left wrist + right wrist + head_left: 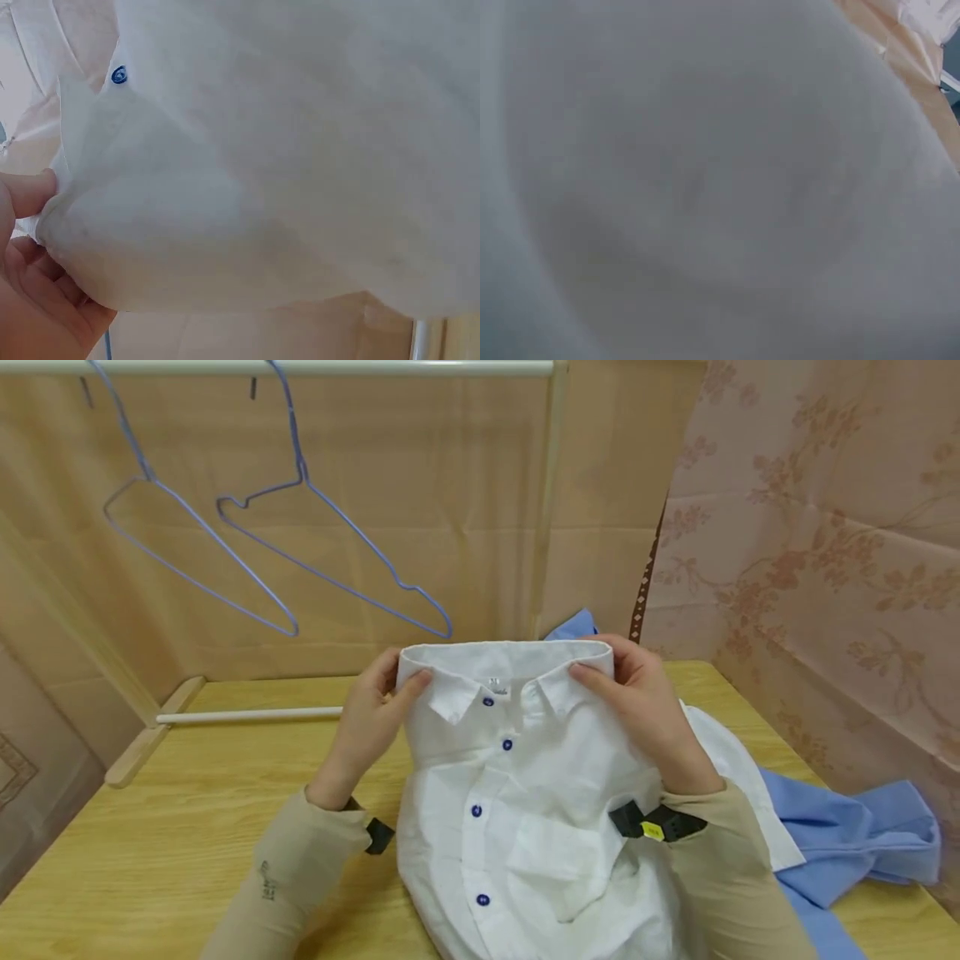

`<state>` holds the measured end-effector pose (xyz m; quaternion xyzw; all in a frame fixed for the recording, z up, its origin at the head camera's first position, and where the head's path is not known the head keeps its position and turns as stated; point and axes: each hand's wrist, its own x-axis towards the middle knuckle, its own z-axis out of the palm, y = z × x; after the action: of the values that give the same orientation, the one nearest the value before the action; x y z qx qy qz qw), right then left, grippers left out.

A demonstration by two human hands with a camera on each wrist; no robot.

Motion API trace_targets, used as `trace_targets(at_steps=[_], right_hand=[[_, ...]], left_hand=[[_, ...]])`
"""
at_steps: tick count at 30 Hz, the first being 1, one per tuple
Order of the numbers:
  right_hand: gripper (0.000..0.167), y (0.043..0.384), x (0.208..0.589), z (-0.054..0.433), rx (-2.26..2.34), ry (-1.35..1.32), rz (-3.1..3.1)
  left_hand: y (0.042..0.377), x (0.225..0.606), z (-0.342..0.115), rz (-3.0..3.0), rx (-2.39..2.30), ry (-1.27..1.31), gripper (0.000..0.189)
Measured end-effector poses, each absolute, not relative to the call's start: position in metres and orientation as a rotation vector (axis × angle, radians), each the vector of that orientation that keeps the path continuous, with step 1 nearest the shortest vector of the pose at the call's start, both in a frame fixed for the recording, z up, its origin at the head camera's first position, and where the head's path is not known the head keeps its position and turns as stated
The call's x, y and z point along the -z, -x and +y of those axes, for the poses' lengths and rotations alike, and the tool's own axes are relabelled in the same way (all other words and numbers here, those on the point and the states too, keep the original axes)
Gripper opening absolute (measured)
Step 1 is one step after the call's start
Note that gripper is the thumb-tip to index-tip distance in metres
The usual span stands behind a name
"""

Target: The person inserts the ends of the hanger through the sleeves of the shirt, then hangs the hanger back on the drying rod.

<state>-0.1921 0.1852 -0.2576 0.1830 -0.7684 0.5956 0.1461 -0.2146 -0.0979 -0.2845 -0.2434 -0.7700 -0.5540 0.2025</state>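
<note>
A white shirt [555, 793] with dark blue buttons hangs upright between both hands, its front facing the head camera. My left hand [375, 702] pinches one end of the folded collar, thumb in front and fingers behind. At the collar's other end my right hand [648, 706] pinches it the same way. In the left wrist view the left hand [45, 262] grips the collar edge, and the white cloth [262, 165] spreads across most of the picture. Blurred white cloth [705, 172] fills the right wrist view, where the right hand is hidden.
Two blue wire hangers [202, 527] [360, 535] hang from a white rail [412, 367] at the back left. A blue garment [847, 827] lies on the wooden table [187, 835] at the right. A white bar [247, 715] runs low along the rack's base.
</note>
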Motion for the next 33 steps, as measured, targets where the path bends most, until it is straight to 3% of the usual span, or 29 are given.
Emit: trace_targets(at_steps=[11, 33], right_hand=[[0.031, 0.192, 0.280, 0.187, -1.679, -0.549, -2.394], [0.026, 0.188, 0.275, 0.189, -1.618, -0.656, -2.372]], left_hand=[[0.214, 0.295, -0.110, -2.367, 1.331, 0.615, 0.017], [0.210, 0.287, -0.130, -2.368, 1.229, 0.561, 0.017]])
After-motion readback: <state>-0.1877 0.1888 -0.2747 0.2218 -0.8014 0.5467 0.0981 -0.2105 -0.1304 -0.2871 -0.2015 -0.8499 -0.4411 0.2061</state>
